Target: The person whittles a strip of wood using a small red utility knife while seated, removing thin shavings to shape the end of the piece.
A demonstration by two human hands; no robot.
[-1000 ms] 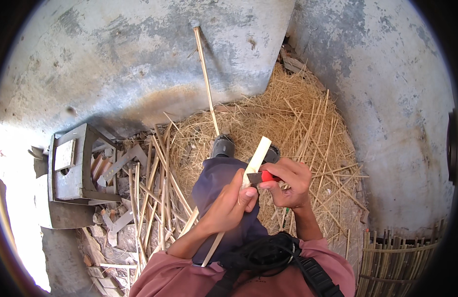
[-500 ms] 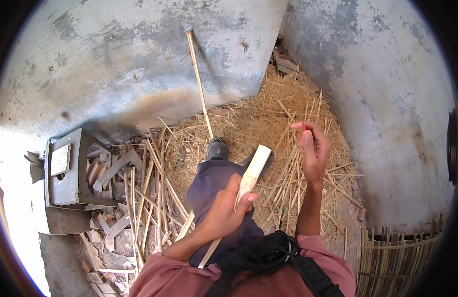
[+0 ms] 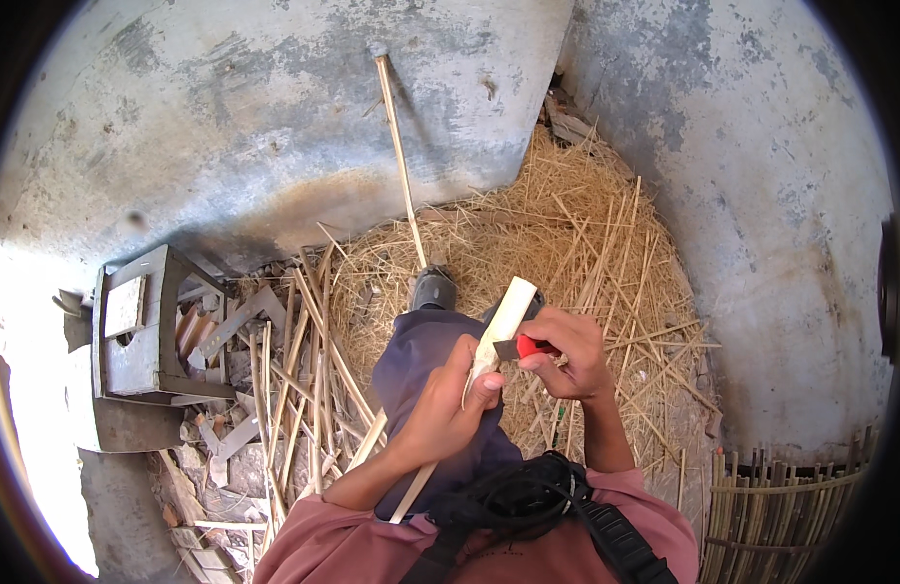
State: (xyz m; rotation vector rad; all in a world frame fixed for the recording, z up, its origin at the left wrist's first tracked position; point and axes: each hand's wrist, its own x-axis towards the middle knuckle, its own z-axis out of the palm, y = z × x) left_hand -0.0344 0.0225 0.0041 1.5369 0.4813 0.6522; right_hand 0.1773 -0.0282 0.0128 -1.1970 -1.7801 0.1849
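Note:
My left hand [image 3: 446, 407] is closed around a pale split bamboo strip [image 3: 511, 310]. The strip's broad end points up and away from me, and a narrower length slants down past my wrist. In my closed right hand [image 3: 572, 356] is a knife with a red handle [image 3: 531, 346]. Its short dark blade lies across the strip just above my left thumb, at or very near the surface. A frayed, whittled patch shows on the strip beside the blade.
Shavings [image 3: 528, 219] and thin strips cover the floor around my shoes. Longer strips [image 3: 318, 389] lie on my left, near a wooden frame box [image 3: 133, 360] and rubble. One stick [image 3: 401, 156] leans on the wall. A slatted bamboo basket [image 3: 781, 516] stands at lower right.
My right hand has come down and left, from being raised apart on the right to the strip, bringing the knife blade against or close to it. My left hand keeps its hold.

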